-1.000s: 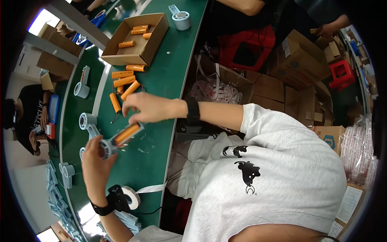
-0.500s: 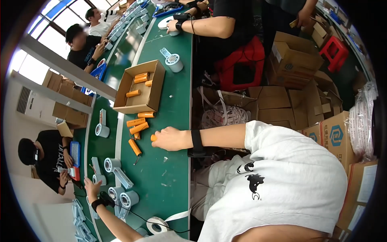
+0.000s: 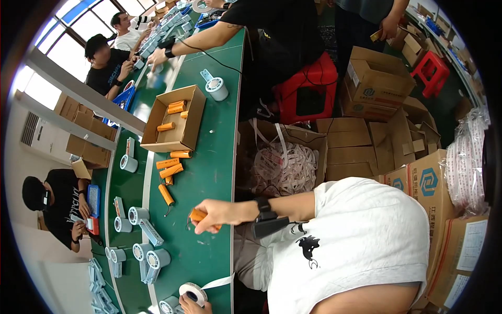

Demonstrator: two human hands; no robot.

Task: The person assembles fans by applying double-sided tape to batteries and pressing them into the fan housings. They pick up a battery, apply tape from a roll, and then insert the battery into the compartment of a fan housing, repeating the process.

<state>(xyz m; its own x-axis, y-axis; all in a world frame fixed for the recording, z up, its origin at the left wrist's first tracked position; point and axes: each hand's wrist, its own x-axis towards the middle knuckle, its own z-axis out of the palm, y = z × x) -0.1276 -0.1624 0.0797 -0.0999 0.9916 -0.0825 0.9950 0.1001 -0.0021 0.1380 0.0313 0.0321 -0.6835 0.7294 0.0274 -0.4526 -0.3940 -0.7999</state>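
Observation:
My right hand point(image 3: 213, 215) is closed around an orange cylindrical battery point(image 3: 197, 214) with a thin dark wire, held over the green table near its right edge. Close to the lower edge, my left hand point(image 3: 196, 305) has its fingers on the rim of a roll of white tape point(image 3: 191, 291), whose loose strip point(image 3: 218, 282) runs off to the right. Several more orange batteries point(image 3: 166, 194) lie loose on the table, past my right hand. Others lie in an open cardboard box point(image 3: 172, 145) beyond them.
Light-blue round housings with handles point(image 3: 158, 258) stand on the table's left side. Another housing point(image 3: 216, 89) is beside the box. A co-worker's arm point(image 3: 204, 42) reaches across the far end. Right of the table are a carton of white strips point(image 3: 287, 170) and a red stool point(image 3: 308, 89).
My right hand has drawn nearer with the battery. My left hand has come from beside the housings to the tape roll. The co-worker's arm has swung left across the table.

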